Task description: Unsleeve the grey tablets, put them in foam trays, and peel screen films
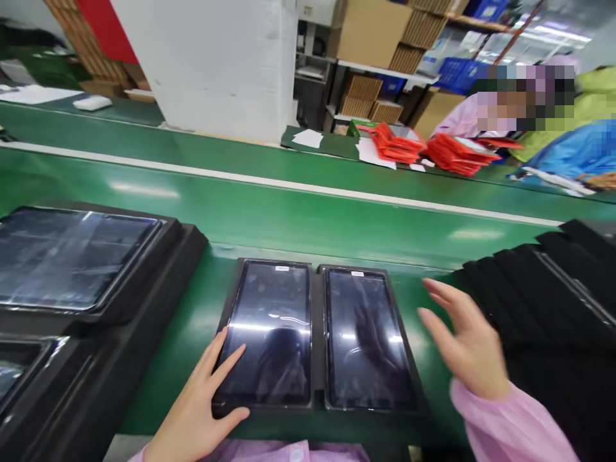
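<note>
The left hand [199, 388] is lying over the left edge of a black tray [318, 333], its fingers spread and slightly bent, with a fingertip reaching over the glass of the left screen [274, 333]; it is gripping nothing, and the view is not showing whether it is pressing the glass or only brushing it. The right hand [471, 346], a little blurred, is hovering to the right of the tray and apart from it, thumb and fingers held wide with nothing between them. The 2 screens are lying face up and side by side in the tray's 2 slots, the right screen [363, 333] mirroring a dark hand shape, and each is bearing a small white label at its far end. The tray is resting on the green bench [187, 366], between black trays [539, 301] piled on the right and a stack [161, 308] holding more screens on the left. For careful handling, the left hand would best be steadying the tray by its rim, since the glossy glass is probably picking up smudges easily. The right hand would best be meeting the opposite rim level with the left, so that both sides are bearing evenly and the screens are sitting flat. The loose pink sleeve [510, 417] is hanging close to the pile, so keeping it clear of those edges would be wise.
</note>
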Demonstrator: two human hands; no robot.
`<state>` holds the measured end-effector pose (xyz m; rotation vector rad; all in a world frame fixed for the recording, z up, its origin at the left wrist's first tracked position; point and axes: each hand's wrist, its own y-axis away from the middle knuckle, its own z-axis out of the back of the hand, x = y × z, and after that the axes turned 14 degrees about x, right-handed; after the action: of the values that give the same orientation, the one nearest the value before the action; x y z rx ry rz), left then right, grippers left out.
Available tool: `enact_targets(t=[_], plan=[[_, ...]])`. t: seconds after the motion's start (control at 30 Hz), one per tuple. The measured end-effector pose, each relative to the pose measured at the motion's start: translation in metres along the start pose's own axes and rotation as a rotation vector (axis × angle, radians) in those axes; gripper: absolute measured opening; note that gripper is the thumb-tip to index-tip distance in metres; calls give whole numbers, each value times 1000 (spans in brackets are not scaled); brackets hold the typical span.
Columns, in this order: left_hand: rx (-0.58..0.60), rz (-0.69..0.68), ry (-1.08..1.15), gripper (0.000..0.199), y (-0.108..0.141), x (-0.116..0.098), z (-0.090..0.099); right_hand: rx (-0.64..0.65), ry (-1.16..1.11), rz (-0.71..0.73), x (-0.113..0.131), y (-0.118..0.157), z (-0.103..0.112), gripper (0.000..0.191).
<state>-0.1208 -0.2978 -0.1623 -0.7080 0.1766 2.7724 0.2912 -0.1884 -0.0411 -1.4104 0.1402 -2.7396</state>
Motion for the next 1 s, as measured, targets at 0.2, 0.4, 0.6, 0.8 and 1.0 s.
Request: enact_targets(t=[0.2,0.4,0.6,0.8,1.0], plan=[[-49,-67,40,66,-4,5,15,529,295,428,21,-91,-124,48],[-106,-179,-32,54,-9,9,31,535,337,524,3,-111,-159,40],[-103,-249,-100,30,-4,9,40,501,281,493,2,-108,-151,35],[-211,-236,-60,6,-2,6,31,527,213,463,4,-108,-151,34],[-462,152,313,10,1,12,-3,535,116,429,3,-107,-145,34]])
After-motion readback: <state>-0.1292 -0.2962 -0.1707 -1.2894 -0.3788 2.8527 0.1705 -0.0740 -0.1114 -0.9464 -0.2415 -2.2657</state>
